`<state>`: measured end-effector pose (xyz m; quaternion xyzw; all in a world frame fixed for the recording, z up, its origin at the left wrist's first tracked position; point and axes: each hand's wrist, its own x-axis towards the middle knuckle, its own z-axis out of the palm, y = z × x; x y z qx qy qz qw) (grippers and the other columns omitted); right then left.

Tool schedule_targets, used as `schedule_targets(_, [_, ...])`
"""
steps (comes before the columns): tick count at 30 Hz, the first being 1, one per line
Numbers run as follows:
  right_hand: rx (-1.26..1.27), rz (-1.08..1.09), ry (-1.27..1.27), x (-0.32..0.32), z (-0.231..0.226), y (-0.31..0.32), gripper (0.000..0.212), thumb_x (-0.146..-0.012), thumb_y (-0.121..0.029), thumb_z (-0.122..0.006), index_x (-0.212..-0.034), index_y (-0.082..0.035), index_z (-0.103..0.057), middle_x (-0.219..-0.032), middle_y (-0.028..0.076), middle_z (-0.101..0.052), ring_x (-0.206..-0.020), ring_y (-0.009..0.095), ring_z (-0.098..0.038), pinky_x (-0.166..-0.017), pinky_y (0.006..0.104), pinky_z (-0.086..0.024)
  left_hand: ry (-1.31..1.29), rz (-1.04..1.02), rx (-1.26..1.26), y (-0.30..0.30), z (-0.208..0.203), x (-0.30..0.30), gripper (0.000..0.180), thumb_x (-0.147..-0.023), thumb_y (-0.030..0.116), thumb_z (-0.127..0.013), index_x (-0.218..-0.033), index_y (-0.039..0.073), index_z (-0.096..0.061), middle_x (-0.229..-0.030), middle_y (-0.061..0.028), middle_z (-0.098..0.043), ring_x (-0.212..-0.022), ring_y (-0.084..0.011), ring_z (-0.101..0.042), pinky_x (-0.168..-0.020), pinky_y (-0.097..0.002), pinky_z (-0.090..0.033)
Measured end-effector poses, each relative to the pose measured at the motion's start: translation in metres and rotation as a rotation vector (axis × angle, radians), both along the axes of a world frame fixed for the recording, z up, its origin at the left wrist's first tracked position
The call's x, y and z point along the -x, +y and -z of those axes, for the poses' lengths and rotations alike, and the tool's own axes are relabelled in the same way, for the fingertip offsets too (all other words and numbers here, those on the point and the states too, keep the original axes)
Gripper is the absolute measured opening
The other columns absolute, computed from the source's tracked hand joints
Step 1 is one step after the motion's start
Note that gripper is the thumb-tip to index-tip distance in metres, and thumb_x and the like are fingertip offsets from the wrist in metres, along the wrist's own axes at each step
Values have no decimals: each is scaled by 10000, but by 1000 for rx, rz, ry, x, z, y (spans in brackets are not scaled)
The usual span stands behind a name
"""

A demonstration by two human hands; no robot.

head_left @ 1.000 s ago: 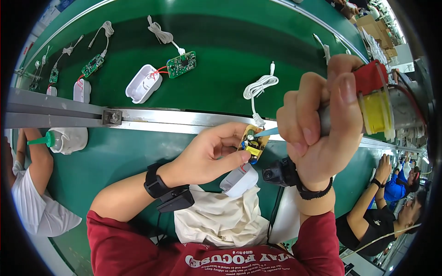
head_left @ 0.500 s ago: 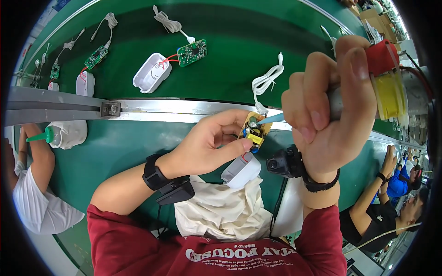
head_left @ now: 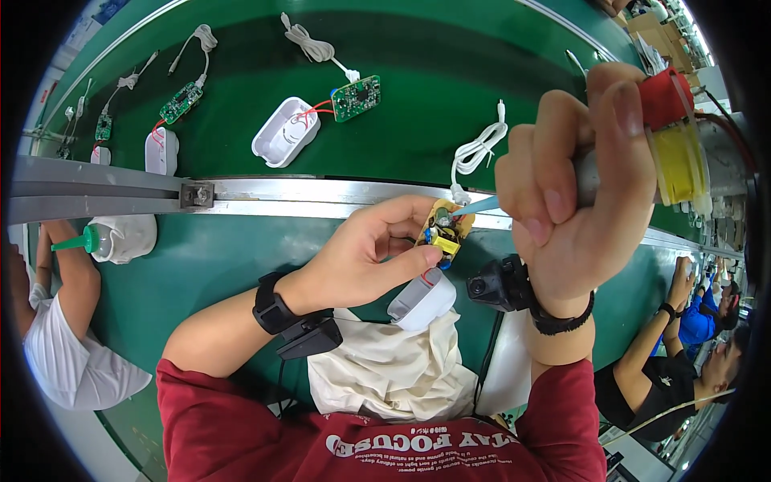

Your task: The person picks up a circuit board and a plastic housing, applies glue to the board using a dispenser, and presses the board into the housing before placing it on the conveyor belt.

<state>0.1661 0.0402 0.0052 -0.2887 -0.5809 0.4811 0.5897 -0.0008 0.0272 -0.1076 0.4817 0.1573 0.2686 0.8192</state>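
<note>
My left hand (head_left: 373, 253) pinches the edge of a small circuit board (head_left: 444, 233) with a yellow transformer and other parts facing up. A white cable (head_left: 478, 153) runs from its far end, and red wires link its near end to a white plastic housing (head_left: 423, 301). That housing rests on a cream cloth (head_left: 389, 369) by my lap. My right hand (head_left: 582, 185) is wrapped round a grey cylindrical dispensing gun (head_left: 589, 178) with red and yellow parts at its back. Its pale blue tapered nozzle (head_left: 482, 206) meets the board's far end; whether anything flows out cannot be seen.
Beyond a metal rail (head_left: 273, 191), a green belt carries several boards (head_left: 356, 99) wired to white housings (head_left: 287, 132) and cables. A white bottle with a green spout (head_left: 120, 238) stands at left. Co-workers sit at left (head_left: 72, 337) and right (head_left: 642, 381).
The boards, housings and cables on the belt have slid to the right. Both my hands keep nearly the same place, with the nozzle still at the board.
</note>
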Motion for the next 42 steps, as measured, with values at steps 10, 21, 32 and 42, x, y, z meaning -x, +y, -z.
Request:
schedule_targets(10, [52, 341, -46, 8, -21, -18, 353, -994, -321, -364, -1169, -19, -421, -466, -27, -307, -328, 61, -261, -331, 223, -202, 27, 25, 24, 0, -15, -8, 396, -906, -7, -551, -1292, 0, -461, -1076, -43, -584, -960, -86, -569, -813, -252, -494])
schedule_targets(21, [71, 448, -48, 7, -65, -45, 412, -987, -299, -404, -1245, 22, -423, -472, -23, -309, -338, 58, -263, -336, 220, -211, 99, 67, -177, 46, -66, -50, 557, -851, 45, -618, -1351, 16, -375, -1091, -74, -571, -969, -131, -576, -834, -266, -474])
schedule_targets(32, [92, 396, 25, 5, -77, -53, 368, -970, -250, -454, -1206, 31, -430, -480, -22, -332, -350, 51, -273, -341, 222, -220, 745, -794, -1557, 68, -85, -58, 625, -701, 120, -727, -1239, 1, -432, -1114, -216, -517, -1047, -354, -529, -829, -423, -486])
schedule_targets(42, [108, 344, 137, 5, -84, -59, 326, -942, -219, -530, -1167, 9, -473, -509, -44, -408, -385, 29, -335, -373, 200, -248, 1002, -416, -970, 74, -120, -3, 286, -900, 161, -529, -1128, -6, -488, -1001, -203, -576, -823, -288, -625, -668, -304, -514])
